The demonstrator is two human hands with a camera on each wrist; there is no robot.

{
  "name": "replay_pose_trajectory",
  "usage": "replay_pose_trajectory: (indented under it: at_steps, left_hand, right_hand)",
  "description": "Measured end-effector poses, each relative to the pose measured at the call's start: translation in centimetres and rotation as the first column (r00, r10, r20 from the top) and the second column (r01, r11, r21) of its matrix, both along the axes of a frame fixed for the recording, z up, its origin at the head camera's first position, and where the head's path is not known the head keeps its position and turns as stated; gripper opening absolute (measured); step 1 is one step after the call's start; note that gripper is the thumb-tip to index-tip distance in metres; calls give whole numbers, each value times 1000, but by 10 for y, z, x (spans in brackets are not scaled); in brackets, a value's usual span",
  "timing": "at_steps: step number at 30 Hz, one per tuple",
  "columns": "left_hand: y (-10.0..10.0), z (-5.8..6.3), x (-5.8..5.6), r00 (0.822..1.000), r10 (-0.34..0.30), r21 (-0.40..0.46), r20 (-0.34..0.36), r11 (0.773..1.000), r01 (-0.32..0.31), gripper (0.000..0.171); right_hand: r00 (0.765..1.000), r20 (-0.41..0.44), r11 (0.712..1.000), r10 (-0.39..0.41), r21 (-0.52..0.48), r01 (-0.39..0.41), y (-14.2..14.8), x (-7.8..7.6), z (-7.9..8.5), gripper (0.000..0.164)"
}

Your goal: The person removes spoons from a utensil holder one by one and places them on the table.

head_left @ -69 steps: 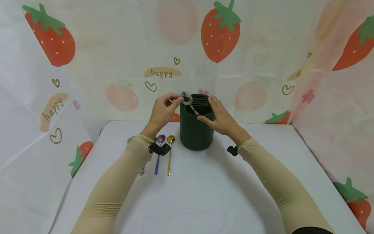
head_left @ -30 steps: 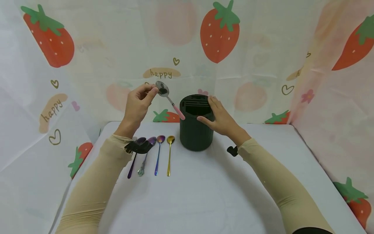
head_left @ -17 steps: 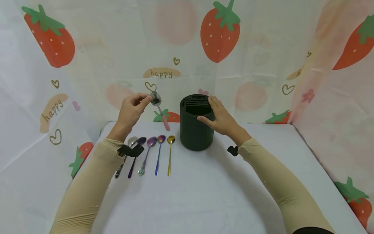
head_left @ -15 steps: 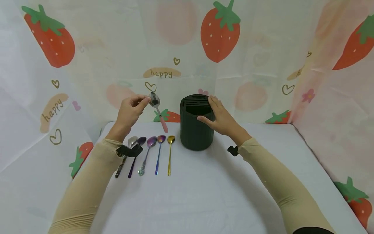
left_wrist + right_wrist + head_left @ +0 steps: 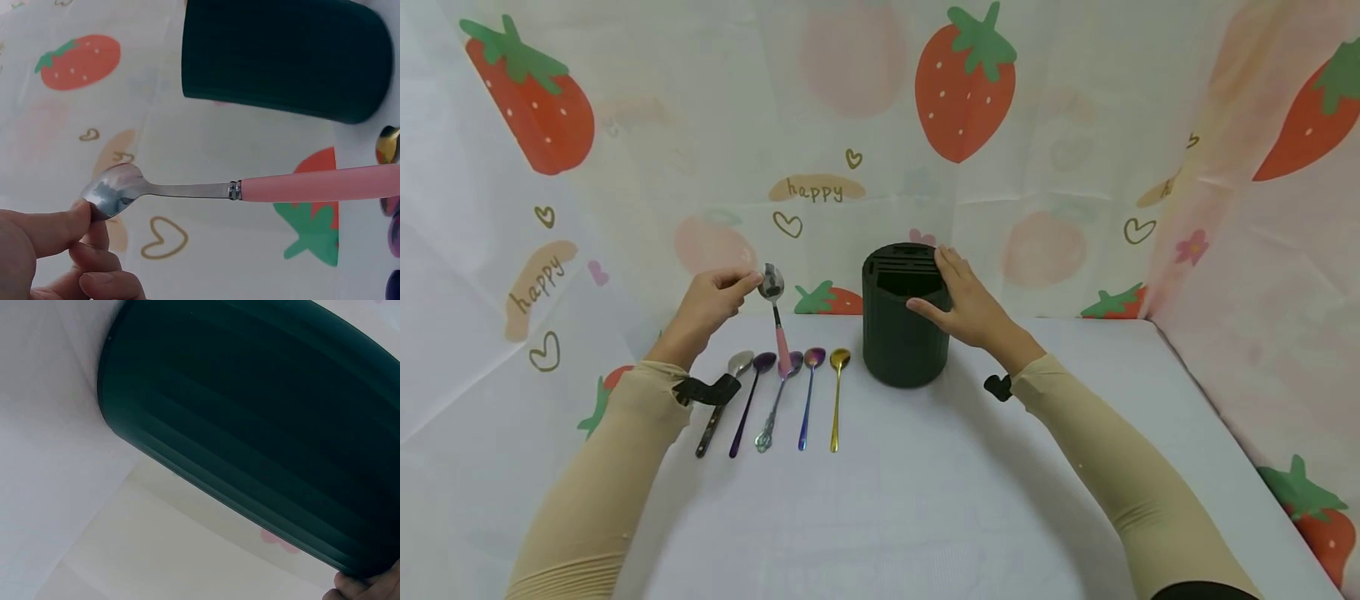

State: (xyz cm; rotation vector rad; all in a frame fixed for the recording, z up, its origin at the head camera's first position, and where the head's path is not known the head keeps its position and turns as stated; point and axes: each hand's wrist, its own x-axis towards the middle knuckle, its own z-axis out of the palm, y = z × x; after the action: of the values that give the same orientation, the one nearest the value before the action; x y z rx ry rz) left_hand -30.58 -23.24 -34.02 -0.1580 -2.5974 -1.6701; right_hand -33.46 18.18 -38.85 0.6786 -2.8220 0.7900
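My left hand (image 5: 711,302) pinches a spoon (image 5: 780,329) by its steel bowl between thumb and fingers. The spoon's pink handle (image 5: 319,183) hangs downward above the row of spoons, overlapping one in the head view. A dark green ribbed utensil holder (image 5: 904,346) stands upright on the table, its slotted top facing up. My right hand (image 5: 966,304) rests on the holder's right upper rim, thumb at the front and fingers along the side. In the right wrist view only some fingertips (image 5: 356,587) show at the holder's edge.
On the white table (image 5: 895,492) several spoons lie in a row left of the holder, from a black-handled one (image 5: 711,431) to a gold one (image 5: 835,408). A strawberry-print cloth (image 5: 865,100) hangs behind and at the sides.
My left hand has carried the pink-handled spoon out of the holder's opening, then left and downward over the row of spoons. My right hand and the holder have stayed in place.
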Motion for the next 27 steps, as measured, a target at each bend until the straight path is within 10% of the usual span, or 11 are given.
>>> replay_pose_trajectory:
  at_steps: [27]
  left_hand:
    - [-69,-22,-8,932,-31,-347,362,923,165,62]
  right_hand:
    - [1000,2,1000,-1,1,1,-1,1,0,112]
